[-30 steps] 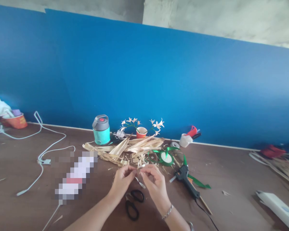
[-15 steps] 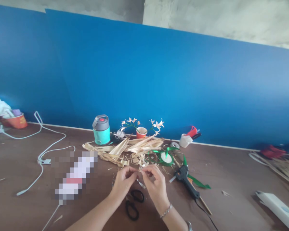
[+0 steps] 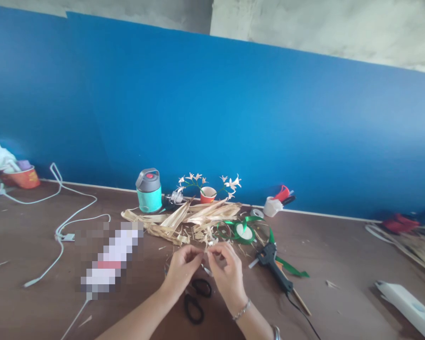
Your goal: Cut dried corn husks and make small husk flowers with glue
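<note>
Beyond the left fingers, dry husks (image 3: 175, 219) are spread in a loose heap; they are judged light, papery and apt to split along the grain. The left hand (image 3: 182, 269) is held with thumb and forefinger closely pinched. Nearer the wrists than the fingertips, black-handled scissors (image 3: 193, 322) are laid. Between both sets of fingertips, a small pale piece (image 3: 205, 251) is gripped, mostly hidden; it is probably nearly weightless, soft and easily torn, best held by a gentle pinch at its ends. The right hand (image 3: 226, 274) is likewise pinched narrow. Beyond and right of its fingers, a green ribbon spool (image 3: 244, 232) is seen; farther right, a glue gun (image 3: 274, 267) is rested.
</note>
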### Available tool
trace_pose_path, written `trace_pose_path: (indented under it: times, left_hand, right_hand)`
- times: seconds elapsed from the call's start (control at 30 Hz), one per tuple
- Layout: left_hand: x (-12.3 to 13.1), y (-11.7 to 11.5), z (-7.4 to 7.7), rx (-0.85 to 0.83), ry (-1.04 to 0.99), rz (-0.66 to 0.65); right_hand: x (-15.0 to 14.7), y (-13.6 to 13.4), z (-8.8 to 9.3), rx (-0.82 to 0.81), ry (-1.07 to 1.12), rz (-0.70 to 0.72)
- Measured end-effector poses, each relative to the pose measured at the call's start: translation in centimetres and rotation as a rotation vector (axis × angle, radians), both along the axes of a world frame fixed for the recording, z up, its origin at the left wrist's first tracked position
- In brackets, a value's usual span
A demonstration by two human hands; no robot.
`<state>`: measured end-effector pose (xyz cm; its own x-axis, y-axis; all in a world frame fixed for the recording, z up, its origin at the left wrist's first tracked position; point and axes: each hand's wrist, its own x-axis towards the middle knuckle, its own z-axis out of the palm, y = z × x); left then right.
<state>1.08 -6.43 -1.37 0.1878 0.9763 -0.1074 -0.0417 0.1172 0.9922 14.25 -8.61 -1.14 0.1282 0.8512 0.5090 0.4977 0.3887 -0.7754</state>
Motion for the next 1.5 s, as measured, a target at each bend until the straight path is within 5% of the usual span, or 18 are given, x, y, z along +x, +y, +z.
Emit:
trace_pose_path:
  times: [1.27,1.5]
  left_hand:
    - [0.06,-0.11,-0.38,0.119,0.098,0.022]
    - [0.06,-0.19,0.51,0.057,0.081,0.038]
  right_hand:
    - [-0.08,0.01,-0.23,0.018,-0.098,-0.064]
    - [-0.04,-0.39,-0.13,0.045,-0.167,-0.074]
